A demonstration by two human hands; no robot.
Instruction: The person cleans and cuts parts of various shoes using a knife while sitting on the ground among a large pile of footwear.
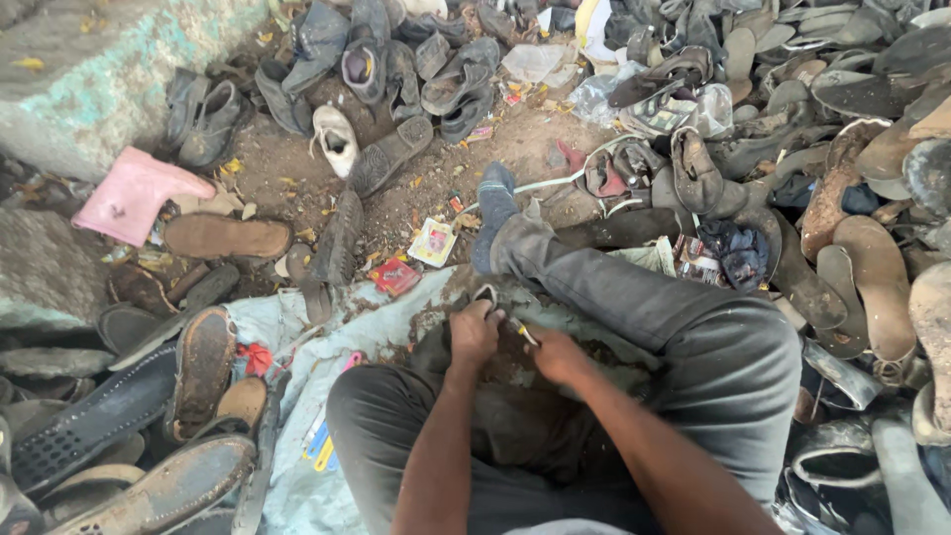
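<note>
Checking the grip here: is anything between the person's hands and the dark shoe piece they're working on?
Nothing visible stands between them. The left hand grips the dark shoe piece directly, and the right hand holds a small yellowish tool against it, over the lap. The other shoes lie apart on the ground.

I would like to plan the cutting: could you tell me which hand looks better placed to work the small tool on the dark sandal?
Probably the right hand: it holds the small tool, while the left hand grips the sandal.
</note>
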